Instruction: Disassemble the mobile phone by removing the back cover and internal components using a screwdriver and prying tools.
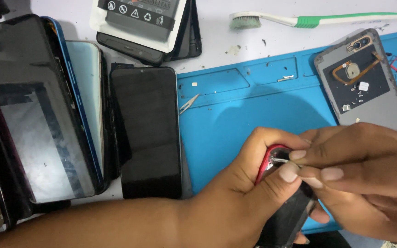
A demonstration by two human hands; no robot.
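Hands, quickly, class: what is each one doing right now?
Left hand: closed around the red-edged phone.
Right hand: fingertips pinched on a thin metal tool at the phone's edge.

a green-handled toothbrush (pixel 318 19), tweezers (pixel 188 104), a grey phone back cover (pixel 363 82) and several dark phones (pixel 147 131) surround a blue mat (pixel 235 119).

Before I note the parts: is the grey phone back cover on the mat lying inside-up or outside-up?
Inside-up. The grey back cover on the blue mat shows its inner side: a black patch, a copper-coloured flex ring and the camera opening.

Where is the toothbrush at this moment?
In the head view, the toothbrush lies at the top right on the white table, just above the blue mat.
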